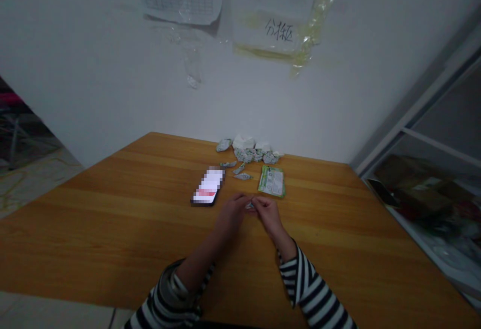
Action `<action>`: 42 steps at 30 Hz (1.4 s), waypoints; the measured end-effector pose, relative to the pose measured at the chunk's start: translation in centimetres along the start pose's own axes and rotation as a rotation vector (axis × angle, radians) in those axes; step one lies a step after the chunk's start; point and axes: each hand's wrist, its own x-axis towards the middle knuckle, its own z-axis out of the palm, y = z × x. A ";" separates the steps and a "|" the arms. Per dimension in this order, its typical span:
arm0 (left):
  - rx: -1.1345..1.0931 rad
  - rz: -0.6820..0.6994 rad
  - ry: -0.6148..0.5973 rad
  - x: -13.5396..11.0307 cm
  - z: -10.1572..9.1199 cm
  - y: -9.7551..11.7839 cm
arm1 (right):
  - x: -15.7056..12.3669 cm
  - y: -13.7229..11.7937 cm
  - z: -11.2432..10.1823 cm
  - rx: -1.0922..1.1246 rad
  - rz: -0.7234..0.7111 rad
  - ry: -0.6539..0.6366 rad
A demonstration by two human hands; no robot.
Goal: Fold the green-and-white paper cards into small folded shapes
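Striped sleeves (323,291) lie nearest you at the lower edge, one entering from 7 o'clock, one from 5 o'clock. Take the meeting point of your hands as dial centre and the wall (300,113) as 12 o'clock.

Progress: a small piece (249,206) sits at dial centre, between the fingertips of both hands; judge its handling to be unfinished. Crumpled wrappers (248,155) lie heaped at 12 o'clock along the far edge of the table (338,229), with narrow paper twists (243,176) just short of them. Whether these count as finished work cannot be told. One green-and-white packet (272,183) lies flat at 1 o'clock, apart from both hands. The amount left cannot be read.

Pose: your left forearm (205,251) points toward 1 o'clock; your left hand (233,211) is back-up, its fingers bent narrow over the piece. Your right forearm (286,245) points toward 11 o'clock; your right hand (268,213) pinches with thumb and fingers drawn narrow. The fingers largely cover the piece; its identity cannot be told. Your lit phone (208,186) rests at 10 o'clock, untouched.
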 end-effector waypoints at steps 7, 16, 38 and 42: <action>-0.170 -0.059 0.100 0.6 0.1 -0.4 | -0.5 -0.4 0.4 0.025 -0.059 -0.069; -0.333 -0.214 0.285 0.8 0.2 0.3 | -0.9 -0.1 2.1 0.041 -0.117 0.043; -0.629 -0.404 0.398 0.9 1.2 0.3 | -1.0 0.2 2.4 0.070 -0.128 0.178; -0.499 -0.328 0.298 0.9 0.8 0.3 | -0.8 0.1 2.0 0.058 -0.118 0.193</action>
